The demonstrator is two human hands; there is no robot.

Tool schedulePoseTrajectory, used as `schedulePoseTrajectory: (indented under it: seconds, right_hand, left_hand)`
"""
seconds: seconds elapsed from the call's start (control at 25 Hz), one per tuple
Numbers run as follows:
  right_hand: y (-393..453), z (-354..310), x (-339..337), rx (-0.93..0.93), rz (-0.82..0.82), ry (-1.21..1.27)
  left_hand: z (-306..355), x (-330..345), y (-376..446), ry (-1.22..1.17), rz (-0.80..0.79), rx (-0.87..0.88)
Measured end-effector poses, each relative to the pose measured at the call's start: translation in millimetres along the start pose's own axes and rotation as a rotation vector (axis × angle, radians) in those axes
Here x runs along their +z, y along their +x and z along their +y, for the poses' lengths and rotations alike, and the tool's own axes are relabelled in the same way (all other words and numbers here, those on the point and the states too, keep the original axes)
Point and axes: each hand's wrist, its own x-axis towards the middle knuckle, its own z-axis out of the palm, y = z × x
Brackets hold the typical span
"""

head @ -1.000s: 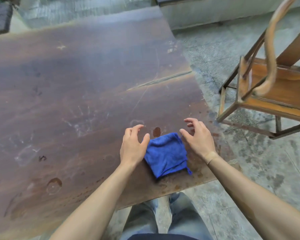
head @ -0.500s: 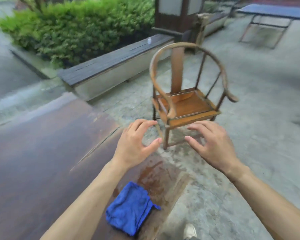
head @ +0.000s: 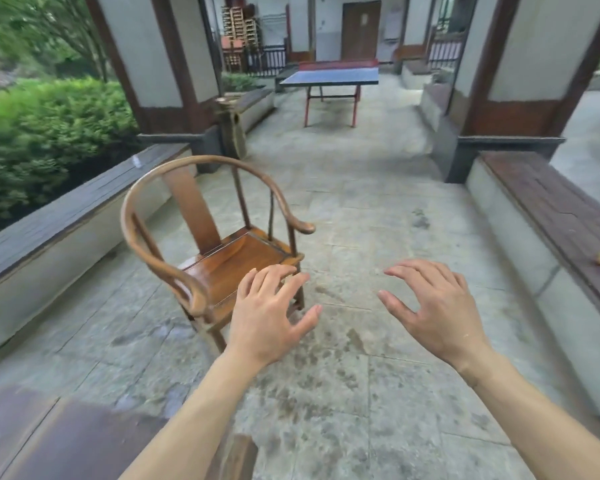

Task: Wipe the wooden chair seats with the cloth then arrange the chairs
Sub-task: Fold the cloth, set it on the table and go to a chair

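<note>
Chair: warm honey-brown wood, seat panel glossy orange-brown with darker grain streaks, curved rail and posts a duller brown. Floor: pale grey stone slabs, mottled with dark grey-green blotches and thin joint lines. Surface, lower left: dark reddish-brown wood. Side benches: dark brown plank tops over off-white bases. Table-tennis table: blue top, red legs and red raised half. Pillars: white panels framed in dark brown. Hedge: bright green. Door: brown.
</note>
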Motion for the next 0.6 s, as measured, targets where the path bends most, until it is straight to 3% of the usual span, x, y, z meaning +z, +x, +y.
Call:
schedulePoseTrajectory:
  seconds: [0.32,0.6]
  right_hand:
    - [28,127,-3,0.048,-0.034,-0.066]
    - [78,199,42,0.084,-0.098,-0.075]
  left_hand:
    - [80,93,92,0.004,-0.032,-0.001]
    - [75,157,166,0.016,-0.065,0.005]
